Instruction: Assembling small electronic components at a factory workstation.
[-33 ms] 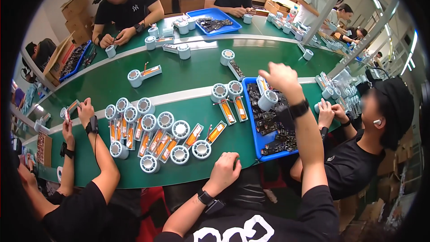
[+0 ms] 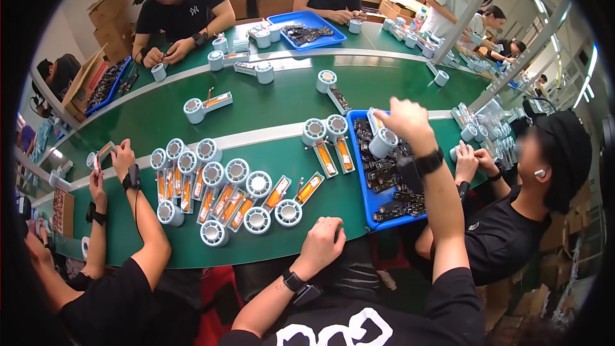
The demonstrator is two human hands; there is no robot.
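Observation:
My right hand is raised over the blue tray, back of the hand up, thumb stretched out to the left; nothing shows in it. Just below it, a pale-blue unit with a round vented head lies on small black circuit boards in that tray. My left hand rests by the near bench edge, fingers curled in and holding nothing visible. Left of the tray lie several similar units, their open handles showing orange strips. Two more such units lie by the tray's left side.
Co-workers sit close on both sides; the left one's hands hold a unit. A metal rail crosses the green bench. Beyond it, single units and another blue tray lie before people opposite.
My right hand has shifted slightly right and down over the tray. The left hand and the units on the bench have not visibly moved.

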